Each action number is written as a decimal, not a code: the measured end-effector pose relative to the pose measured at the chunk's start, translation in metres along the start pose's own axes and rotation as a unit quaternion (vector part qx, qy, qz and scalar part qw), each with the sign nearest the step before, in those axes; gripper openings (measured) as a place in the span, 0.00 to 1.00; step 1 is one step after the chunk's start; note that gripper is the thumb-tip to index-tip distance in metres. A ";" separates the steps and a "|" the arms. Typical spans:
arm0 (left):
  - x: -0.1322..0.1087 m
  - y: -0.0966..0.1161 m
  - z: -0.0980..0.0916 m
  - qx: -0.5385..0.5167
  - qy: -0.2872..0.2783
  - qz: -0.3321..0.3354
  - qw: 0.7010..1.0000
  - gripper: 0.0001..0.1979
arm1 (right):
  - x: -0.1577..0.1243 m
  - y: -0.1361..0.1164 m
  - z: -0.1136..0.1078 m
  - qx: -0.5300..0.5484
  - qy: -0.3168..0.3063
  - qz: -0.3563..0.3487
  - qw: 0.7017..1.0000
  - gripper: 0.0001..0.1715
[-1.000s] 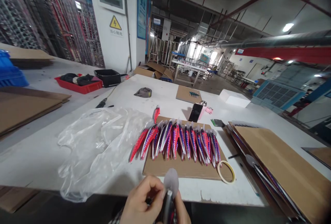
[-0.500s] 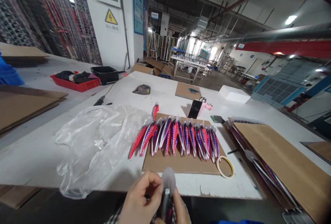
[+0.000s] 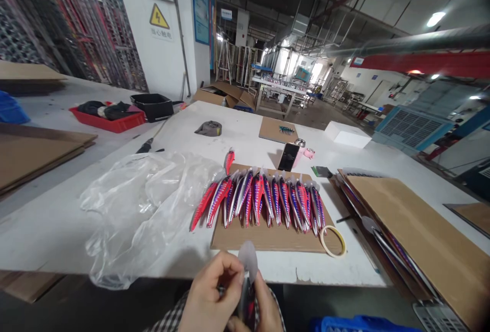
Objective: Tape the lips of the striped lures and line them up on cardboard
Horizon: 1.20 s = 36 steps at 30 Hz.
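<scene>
More of the blue crate [image 3: 363, 325] has come into view at lower right since the earlier frame. Right hand [image 3: 267, 301] fingers wrap closely around a fishing lure [image 3: 247, 299], held before the near edge of the table [image 3: 283, 270]; the left hand [image 3: 210, 291] pinches tightly at its clear lip [image 3: 248, 256]. Beyond, striped lures [image 3: 285, 202] lie in a row, mostly on cardboard [image 3: 248, 241].

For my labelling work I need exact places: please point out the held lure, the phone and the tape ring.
Held lure [image 3: 247, 295], head view: on its dark body.
Phone [image 3: 288, 157], head view: on its black screen.
Tape ring [image 3: 343, 244], head view: on the right side of its rim.
</scene>
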<state>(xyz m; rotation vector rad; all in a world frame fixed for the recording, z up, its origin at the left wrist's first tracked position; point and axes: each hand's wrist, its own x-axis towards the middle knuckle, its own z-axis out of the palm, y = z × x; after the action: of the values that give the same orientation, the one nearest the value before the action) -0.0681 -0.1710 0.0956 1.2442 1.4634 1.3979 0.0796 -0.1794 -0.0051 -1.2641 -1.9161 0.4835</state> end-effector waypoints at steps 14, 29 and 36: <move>0.004 0.002 0.001 -0.018 0.026 -0.015 0.999 0.05 | 0.003 -0.001 -0.003 0.088 -0.026 0.044 0.995 0.49; 0.003 0.007 -0.004 -0.043 0.047 -0.030 0.998 0.06 | -0.002 0.003 0.002 0.206 -0.040 0.079 0.975 0.45; 0.006 -0.002 -0.010 -0.018 0.043 -0.021 0.999 0.05 | -0.005 0.005 0.007 0.320 -0.045 0.073 0.943 0.44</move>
<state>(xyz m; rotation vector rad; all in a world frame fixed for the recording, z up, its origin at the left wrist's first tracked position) -0.0798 -0.1679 0.0957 1.1373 1.5070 1.4605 0.0780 -0.1807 -0.0148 -0.9565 -1.5404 1.1509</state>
